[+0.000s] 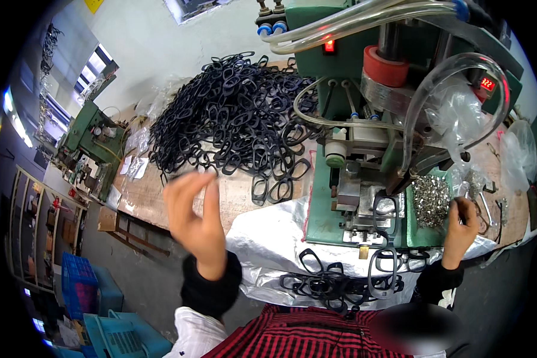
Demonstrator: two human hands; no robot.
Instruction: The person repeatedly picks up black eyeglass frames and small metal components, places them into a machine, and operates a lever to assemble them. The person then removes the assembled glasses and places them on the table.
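Observation:
My left hand (pixel 196 218) is raised over the left part of the workbench, in front of a big heap of dark eyeglass frames (pixel 232 113). Its fingers are bent, the thumb stands apart from them, and nothing shows in between. At the right, my right hand (pixel 461 227) is beside a green tray (pixel 420 240) of small shiny metal parts (pixel 431 200). Its fingertips are pinched together; what they hold, if anything, is too small to make out. One dark eyeglass frame (pixel 389 238) hangs lengthwise from the fixture of a green bench machine (pixel 322 224), touched by neither hand.
Several more eyeglass frames (pixel 322 280) lie on silvery sheeting (pixel 262 232) along the front edge. Clear hoses (pixel 364 21) arch over the machine. Plastic bags (pixel 519 158) and tools lie at the right. A second green machine (pixel 92 140) and blue crates (pixel 128 334) are at the left.

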